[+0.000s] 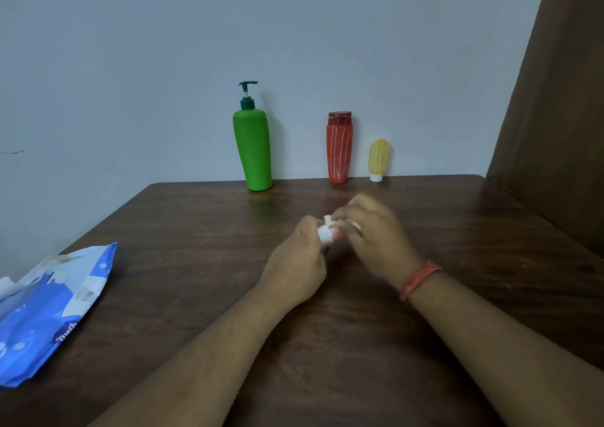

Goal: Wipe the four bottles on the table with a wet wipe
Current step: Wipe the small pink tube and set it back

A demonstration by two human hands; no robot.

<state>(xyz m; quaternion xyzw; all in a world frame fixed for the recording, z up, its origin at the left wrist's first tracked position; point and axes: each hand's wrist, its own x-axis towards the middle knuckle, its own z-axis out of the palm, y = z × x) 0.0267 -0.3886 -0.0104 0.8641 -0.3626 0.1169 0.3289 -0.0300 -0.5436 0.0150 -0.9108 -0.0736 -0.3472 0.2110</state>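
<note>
Three bottles stand along the table's far edge by the wall: a tall green pump bottle (252, 152), a red bottle (339, 148) with pale stripes, and a small yellow tube (379, 159) standing on its white cap. Nearer to me, above the middle of the table, my left hand (295, 263) and my right hand (372, 235) meet. Between them is a small pinkish bottle (337, 233) with a white end, mostly hidden, in my left fingers. White wet wipe (327, 219) shows under my right fingers, pressed against it.
A blue and white wet wipe pack (49, 309) lies at the left edge of the dark wooden table (457, 312). A brown panel (562, 116) rises at the right. A red thread band is on my right wrist.
</note>
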